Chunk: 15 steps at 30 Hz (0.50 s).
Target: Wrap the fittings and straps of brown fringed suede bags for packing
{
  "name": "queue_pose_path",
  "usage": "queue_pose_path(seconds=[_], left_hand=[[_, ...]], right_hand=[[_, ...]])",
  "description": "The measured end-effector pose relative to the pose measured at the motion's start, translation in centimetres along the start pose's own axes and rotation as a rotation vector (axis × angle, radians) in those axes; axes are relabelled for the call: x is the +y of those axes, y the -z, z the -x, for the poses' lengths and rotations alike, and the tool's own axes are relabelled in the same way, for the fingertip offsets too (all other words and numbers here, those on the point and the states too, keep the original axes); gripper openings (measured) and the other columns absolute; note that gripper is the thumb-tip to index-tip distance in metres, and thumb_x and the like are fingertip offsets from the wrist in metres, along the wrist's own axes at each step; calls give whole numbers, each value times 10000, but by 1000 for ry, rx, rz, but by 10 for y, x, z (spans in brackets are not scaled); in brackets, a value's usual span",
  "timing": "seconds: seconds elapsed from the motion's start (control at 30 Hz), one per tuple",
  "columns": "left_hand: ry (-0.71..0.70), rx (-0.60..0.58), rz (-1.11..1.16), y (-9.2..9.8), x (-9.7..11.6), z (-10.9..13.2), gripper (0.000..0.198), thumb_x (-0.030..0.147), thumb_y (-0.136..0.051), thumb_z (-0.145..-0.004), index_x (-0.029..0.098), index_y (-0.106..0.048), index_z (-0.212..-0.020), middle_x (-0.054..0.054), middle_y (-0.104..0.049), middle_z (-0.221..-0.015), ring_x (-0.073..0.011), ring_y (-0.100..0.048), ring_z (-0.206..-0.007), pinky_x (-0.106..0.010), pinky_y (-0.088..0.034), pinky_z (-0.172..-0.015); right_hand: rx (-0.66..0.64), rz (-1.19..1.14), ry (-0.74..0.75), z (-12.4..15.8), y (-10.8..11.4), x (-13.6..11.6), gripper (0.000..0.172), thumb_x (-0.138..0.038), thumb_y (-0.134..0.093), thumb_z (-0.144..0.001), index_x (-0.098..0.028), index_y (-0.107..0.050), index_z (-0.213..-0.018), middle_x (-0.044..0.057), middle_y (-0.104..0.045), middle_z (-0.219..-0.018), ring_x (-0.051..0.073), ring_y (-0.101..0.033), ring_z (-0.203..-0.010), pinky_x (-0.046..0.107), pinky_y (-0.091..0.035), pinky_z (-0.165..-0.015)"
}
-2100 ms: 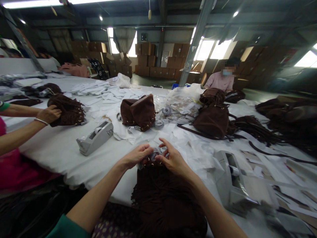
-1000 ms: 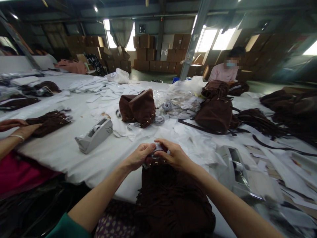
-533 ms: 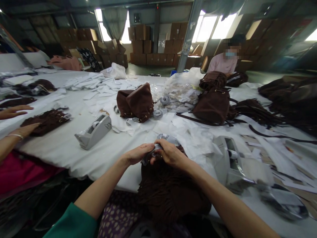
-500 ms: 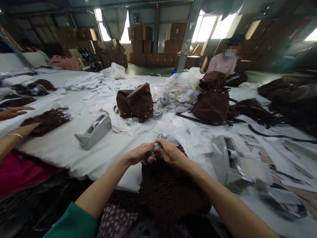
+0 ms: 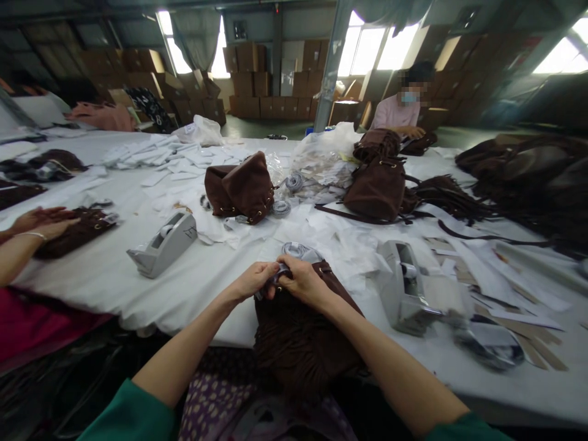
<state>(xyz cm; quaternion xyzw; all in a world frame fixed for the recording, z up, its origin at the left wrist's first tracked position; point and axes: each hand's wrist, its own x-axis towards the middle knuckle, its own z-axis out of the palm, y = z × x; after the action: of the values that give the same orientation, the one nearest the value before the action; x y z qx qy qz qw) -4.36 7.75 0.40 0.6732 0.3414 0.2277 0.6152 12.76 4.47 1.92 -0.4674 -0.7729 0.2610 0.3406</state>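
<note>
A dark brown fringed bag (image 5: 303, 340) lies at the table's near edge, partly over my lap, with gold-coloured eyelets along its top. At its top edge my left hand (image 5: 254, 282) and my right hand (image 5: 301, 278) meet, fingers closed on a thin grey wrapping strip (image 5: 282, 269). My fingers hide most of the strip and whatever lies under it. Just behind my right hand sits a coiled grey strip (image 5: 294, 248), beside the bag's top. My right forearm passes over the bag's right side.
Grey tape dispensers stand left (image 5: 163, 245) and right (image 5: 407, 288) of my hands. Farther back are a brown bag (image 5: 241, 187), another bag (image 5: 374, 190) and scattered white paper (image 5: 156, 156). Co-workers' hands (image 5: 39, 229) touch a fringed bag at left; another person (image 5: 397, 113) sits across.
The view has shifted slightly right. My hands stay together at the bag's top, the grey strip now more covered by my fingers. The left co-worker's hands have drawn together over their bag.
</note>
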Motion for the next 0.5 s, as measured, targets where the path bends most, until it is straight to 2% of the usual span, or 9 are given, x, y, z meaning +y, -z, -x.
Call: queue_pose_path(seconds=[0.17, 0.33, 0.5], left_hand=[[30, -5, -22, -1, 3, 3, 536, 604, -400, -849, 140, -532, -615, -2, -538, -438, -77, -443, -400, -190, -313, -441], [89, -26, -12, -1, -1, 6, 551, 622, -402, -836, 129, -567, -656, -15, -556, -447, -94, -454, -405, -200, -313, -441], [199, -9, -112, -3, -3, 9, 574, 647, -394, -829, 125, -585, -686, -29, -586, -464, -116, -478, -426, -206, -326, -447]], right_hand=[[-115, -83, 21, 3, 10, 4, 353, -127, -514, -797, -166, -541, -1146, 3, -614, -827, 121, -540, -696, 232, -406, -665], [-165, -11, 143, 6, 11, 5, 113, -134, -475, -872, -166, -554, -945, 16, -603, -831, 134, -541, -755, 241, -410, -702], [-196, 244, 244, 14, 7, 5, 117, -131, -480, -885, -159, -492, -998, 64, -593, -911, 166, -545, -836, 276, -421, -758]])
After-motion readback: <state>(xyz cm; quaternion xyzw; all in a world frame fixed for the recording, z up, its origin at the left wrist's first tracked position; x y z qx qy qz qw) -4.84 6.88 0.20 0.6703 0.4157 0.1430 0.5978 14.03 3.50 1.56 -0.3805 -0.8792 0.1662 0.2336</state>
